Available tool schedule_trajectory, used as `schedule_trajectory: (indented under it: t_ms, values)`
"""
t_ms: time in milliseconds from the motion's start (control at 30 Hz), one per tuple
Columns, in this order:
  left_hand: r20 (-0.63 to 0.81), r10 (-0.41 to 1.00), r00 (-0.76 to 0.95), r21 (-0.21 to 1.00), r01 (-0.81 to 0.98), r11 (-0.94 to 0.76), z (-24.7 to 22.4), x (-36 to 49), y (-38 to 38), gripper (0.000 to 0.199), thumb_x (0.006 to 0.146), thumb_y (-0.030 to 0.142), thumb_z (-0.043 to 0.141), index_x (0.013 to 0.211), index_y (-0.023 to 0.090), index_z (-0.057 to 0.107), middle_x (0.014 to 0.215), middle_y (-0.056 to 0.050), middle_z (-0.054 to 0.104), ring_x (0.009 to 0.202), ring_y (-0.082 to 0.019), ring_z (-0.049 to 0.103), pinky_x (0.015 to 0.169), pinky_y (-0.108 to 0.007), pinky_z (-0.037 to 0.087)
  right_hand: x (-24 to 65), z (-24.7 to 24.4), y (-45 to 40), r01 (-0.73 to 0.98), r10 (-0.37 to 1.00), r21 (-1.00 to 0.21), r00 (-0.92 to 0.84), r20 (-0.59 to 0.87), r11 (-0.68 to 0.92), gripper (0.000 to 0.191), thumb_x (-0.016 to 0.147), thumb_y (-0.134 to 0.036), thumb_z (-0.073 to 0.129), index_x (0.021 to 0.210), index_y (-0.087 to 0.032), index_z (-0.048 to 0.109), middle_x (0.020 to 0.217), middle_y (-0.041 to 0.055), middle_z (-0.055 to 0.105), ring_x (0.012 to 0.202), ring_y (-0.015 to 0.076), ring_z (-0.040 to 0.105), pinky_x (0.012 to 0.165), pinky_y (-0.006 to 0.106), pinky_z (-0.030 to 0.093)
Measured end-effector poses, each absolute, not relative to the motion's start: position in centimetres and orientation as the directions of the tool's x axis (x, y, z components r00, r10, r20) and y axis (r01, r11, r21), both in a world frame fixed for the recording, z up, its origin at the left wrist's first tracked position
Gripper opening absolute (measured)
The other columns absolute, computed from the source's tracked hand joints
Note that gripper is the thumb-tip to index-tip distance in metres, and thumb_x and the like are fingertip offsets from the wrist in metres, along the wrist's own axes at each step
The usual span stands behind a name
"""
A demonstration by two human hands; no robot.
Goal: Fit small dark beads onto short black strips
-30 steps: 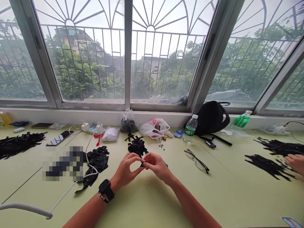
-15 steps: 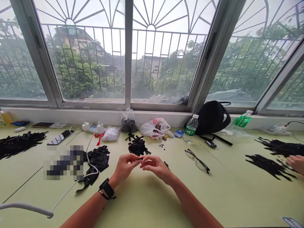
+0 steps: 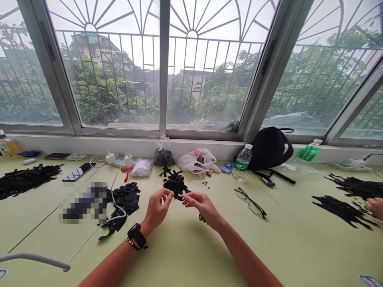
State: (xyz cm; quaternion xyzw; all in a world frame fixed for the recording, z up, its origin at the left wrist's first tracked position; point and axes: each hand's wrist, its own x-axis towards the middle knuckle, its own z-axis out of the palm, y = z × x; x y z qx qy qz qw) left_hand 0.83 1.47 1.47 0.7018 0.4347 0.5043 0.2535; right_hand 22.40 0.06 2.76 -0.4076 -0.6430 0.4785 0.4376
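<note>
Near edge, behind the fingers and well to the right: printed card [image 3: 370, 281], cut off by the frame, writing not legible. Dark watch [image 3: 137, 235] on the left wrist, behind the left fingers; face not readable. Left hand [image 3: 156, 209]: thumb and index finger bent into a loop, tips very close. Right hand [image 3: 204, 206]: thumb and index tips likewise nearly together, the other fingers curled. A small gap separates the two pairs of tips. Dark material shows there; cannot tell whether either pair grips a strip or the pile merely shows behind. Small dark objects [image 3: 202, 218] just under the right hand, partly hidden. Eyeglasses [image 3: 250, 203] on the desk [image 3: 191, 249], right of the fingers. Pile of black strips [image 3: 175, 182] directly beyond the fingertips; second strip pile [image 3: 128, 198] to their left. Farther ahead: white plastic bag [image 3: 194, 161], red print, not legible. Ahead and right: clear bottle [image 3: 243, 160], green label, white characters too small to read; beyond it, green-labelled bottle [image 3: 310, 151], tilted, text likewise unreadable.
</note>
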Motion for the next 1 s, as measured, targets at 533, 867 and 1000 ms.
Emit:
schedule_trajectory:
  t_ms: [533, 867, 1000]
  values:
    - [0.558, 0.829, 0.025, 0.512, 0.776, -0.368, 0.2, 0.0, 2.1, 0.018, 0.096, 0.025, 0.054, 0.110, 0.025, 0.066, 0.116, -0.005, 0.070, 0.110, -0.028, 0.059, 0.092, -0.043, 0.046, 20.2, 0.8, -1.0, 0.492, 0.652, -0.428, -0.594, 0.471, 0.758, 0.027, 0.096, -0.024, 0.060, 0.121, -0.025, 0.069, 0.126, 0.0091, 0.070, 0.122, 0.0256, 0.062, 0.108, 0.042, 0.050]
    - [0.472, 0.875, -0.105, 0.355, 0.932, -0.079, -0.6, -0.9, 2.9, 0.040, 0.099, 0.035, 0.047, 0.135, 0.021, 0.058, 0.148, -0.015, 0.054, 0.141, -0.037, 0.036, 0.114, -0.067, 0.023, 17.3, -0.1, 0.9, 0.618, 0.645, -0.212, -0.655, 0.395, 0.757, 0.059, 0.096, -0.038, 0.057, 0.150, -0.015, 0.049, 0.149, 0.0158, 0.055, 0.141, 0.0316, 0.048, 0.121, 0.047, 0.038]
    - [0.413, 0.905, -0.103, 0.277, 0.961, -0.017, -1.0, -1.3, 3.1, 0.058, 0.099, 0.046, 0.046, 0.151, 0.019, 0.043, 0.155, -0.020, 0.044, 0.143, -0.043, 0.031, 0.109, -0.078, 0.018, 17.2, -1.2, 2.0, 0.679, 0.725, -0.280, -0.561, 0.399, 0.679, 0.060, 0.094, -0.037, 0.060, 0.150, -0.016, 0.051, 0.154, 0.0153, 0.050, 0.143, 0.0326, 0.046, 0.122, 0.048, 0.037]
